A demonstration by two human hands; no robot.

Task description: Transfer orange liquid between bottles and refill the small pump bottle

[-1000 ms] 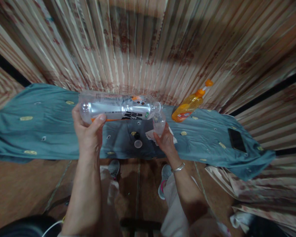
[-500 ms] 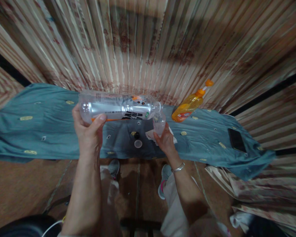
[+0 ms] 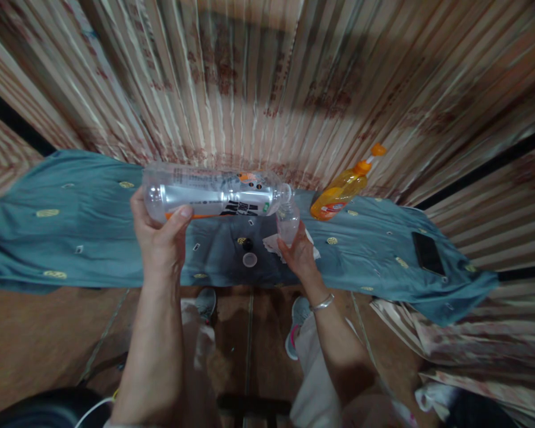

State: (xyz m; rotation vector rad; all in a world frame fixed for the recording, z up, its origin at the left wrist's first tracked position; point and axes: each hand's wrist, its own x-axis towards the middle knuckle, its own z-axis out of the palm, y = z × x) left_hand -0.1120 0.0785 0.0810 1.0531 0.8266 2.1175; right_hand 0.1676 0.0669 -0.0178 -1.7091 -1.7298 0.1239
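Observation:
My left hand [image 3: 163, 232] is closed around the base end of a large clear plastic bottle [image 3: 200, 193] with a silver, black and orange label. The bottle lies level in the air, its mouth to the right. My right hand [image 3: 299, 252] grips a small clear plastic bottle [image 3: 288, 224], held roughly upright. The large bottle's mouth is at the small bottle's top; I cannot tell if they touch. Beneath my right hand lies a white tissue [image 3: 271, 244]. A round pale cap [image 3: 249, 260] and a small black piece [image 3: 248, 244] rest to its left.
A teal cloth [image 3: 98, 238] covers the narrow table. An orange pump bottle [image 3: 339, 193] stands behind and right of my right hand, and a black phone [image 3: 428, 253] lies at the right end. A pleated curtain [image 3: 258, 89] hangs close behind.

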